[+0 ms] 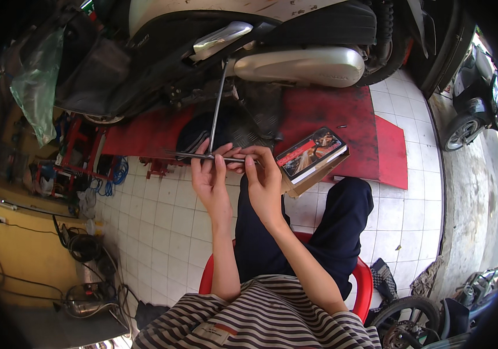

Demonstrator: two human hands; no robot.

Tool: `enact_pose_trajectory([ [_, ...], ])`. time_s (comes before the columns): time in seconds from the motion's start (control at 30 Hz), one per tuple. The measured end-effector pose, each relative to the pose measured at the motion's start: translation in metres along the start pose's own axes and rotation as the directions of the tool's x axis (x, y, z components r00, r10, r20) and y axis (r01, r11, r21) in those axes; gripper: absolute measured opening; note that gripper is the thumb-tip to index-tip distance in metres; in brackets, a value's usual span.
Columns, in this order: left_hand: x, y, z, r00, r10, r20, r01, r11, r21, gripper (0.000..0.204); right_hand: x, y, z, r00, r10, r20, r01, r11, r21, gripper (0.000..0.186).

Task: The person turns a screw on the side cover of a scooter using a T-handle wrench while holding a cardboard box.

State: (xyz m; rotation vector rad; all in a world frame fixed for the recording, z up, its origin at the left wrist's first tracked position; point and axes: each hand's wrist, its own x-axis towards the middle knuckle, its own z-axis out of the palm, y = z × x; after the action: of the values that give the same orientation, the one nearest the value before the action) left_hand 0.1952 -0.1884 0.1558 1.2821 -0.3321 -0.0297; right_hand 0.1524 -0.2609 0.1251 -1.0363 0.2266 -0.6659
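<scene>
A long steel T-handle wrench (pixel 218 110) reaches from my hands up to the underside of a scooter (pixel 319 26). Its far end meets the scooter beside the silver engine cover (pixel 301 65); what it sits on there is too small to make out. My left hand (pixel 207 180) grips the crossbar near the shaft, fingers curled under and thumb on top. On the bar's right part, my right hand (pixel 263 177) closes with thumb and fingers. The two hands' fingertips are close together. A silver footrest (pixel 223 39) sits above the wrench's tip.
A red lift platform (pixel 333 110) lies under the scooter, with a printed box (pixel 313 154) on it. I sit on a red stool (pixel 364 285) over white tiles. Cables and a machine (pixel 89 299) stand left. A wheel (pixel 407 323) lies at lower right.
</scene>
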Motion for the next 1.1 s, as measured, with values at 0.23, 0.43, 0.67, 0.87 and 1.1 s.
enact_pose_trajectory([
  [0.23,-0.009,-0.009,-0.016,0.998,0.041,0.054,-0.049,0.988,0.150,0.018,-0.012,0.006,-0.011,0.996,-0.069,0.062,0.085,0.947,-0.310,0.024],
  [0.43,-0.041,-0.017,-0.032,0.972,0.119,0.204,-0.185,0.920,0.345,0.007,-0.023,0.000,-0.028,0.990,0.098,0.102,-0.067,0.960,-0.271,0.043],
  [0.67,-0.122,-0.055,-0.068,0.755,0.140,0.640,-0.573,0.616,0.541,0.026,-0.064,-0.025,-0.058,0.940,0.106,0.323,-0.035,0.975,-0.220,0.077],
  [0.87,-0.163,-0.090,-0.049,0.584,0.037,0.811,-0.569,0.731,0.377,0.034,-0.122,-0.022,-0.129,0.950,0.269,0.158,-0.200,0.913,-0.355,0.069],
  [1.1,-0.185,-0.119,-0.042,0.558,0.060,0.827,-0.439,0.868,0.233,0.050,-0.158,-0.016,-0.166,0.933,0.345,-0.102,-0.359,0.881,-0.308,0.061],
])
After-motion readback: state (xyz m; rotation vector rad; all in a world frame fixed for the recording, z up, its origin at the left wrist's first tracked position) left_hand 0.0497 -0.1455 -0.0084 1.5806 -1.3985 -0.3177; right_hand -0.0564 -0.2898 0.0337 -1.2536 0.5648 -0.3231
